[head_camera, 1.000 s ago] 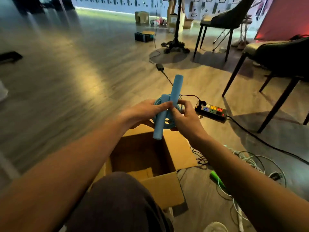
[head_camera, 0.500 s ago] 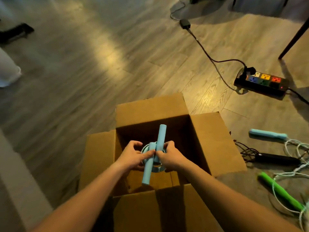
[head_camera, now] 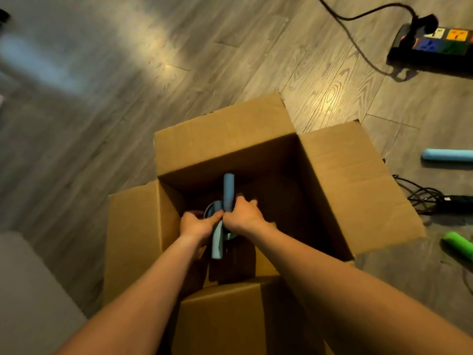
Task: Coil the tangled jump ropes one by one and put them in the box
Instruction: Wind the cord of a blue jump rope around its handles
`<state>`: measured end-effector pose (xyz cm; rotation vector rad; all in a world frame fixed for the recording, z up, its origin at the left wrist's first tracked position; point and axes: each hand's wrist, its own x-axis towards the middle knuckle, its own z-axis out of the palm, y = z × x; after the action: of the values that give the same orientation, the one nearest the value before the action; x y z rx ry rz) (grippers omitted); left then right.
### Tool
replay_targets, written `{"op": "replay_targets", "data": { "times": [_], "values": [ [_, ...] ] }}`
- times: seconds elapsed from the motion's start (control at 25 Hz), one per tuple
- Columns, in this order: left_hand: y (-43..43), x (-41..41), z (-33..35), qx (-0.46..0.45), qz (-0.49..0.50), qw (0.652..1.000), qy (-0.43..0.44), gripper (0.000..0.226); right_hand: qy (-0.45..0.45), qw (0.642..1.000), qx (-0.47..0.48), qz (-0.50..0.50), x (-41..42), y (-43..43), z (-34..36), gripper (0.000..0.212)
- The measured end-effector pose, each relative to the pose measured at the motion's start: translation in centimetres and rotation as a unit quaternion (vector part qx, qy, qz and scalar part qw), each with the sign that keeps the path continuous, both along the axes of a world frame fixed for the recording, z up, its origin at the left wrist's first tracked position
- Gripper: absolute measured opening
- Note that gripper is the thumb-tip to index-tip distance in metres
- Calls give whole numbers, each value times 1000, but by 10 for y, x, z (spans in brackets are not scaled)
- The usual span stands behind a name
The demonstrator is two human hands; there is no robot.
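Head view: the coiled jump rope [head_camera: 228, 190] was gripped by the left hand [head_camera: 198, 225] and right hand [head_camera: 243, 216], fingers curled, inside the box [head_camera: 225, 139] at frame centre. Placing was judged underway; release was called for next.

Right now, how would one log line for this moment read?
rope: coiled, inside box | left hand: grips rope | right hand: grips rope | floor: blue handle, green handle
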<state>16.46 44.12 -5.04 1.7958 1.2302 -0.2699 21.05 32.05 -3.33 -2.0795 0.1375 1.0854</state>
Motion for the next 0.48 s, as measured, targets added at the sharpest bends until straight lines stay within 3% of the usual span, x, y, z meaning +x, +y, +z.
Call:
{"op": "replay_targets", "data": {
  "times": [0.16, 0.32, 0.4, 0.48],
  "values": [
    [-2, 3, -5, 25, 23, 999, 7, 42, -63, 998, -27, 7, 5, 2, 5, 57],
    [-5, 2, -8, 82, -13, 996, 13, 36, -154, 986, -6, -59, 8, 1, 6, 46],
    [-8, 2, -3, 97, -22, 995, 12, 36, -166, 981, 37, -90, 11, -7, 6, 41],
    [-10, 1, -2, 105, -25, 994, 22, 36, -174, 979, 100, -49, 11, -17, 6, 43]
  ]
}}
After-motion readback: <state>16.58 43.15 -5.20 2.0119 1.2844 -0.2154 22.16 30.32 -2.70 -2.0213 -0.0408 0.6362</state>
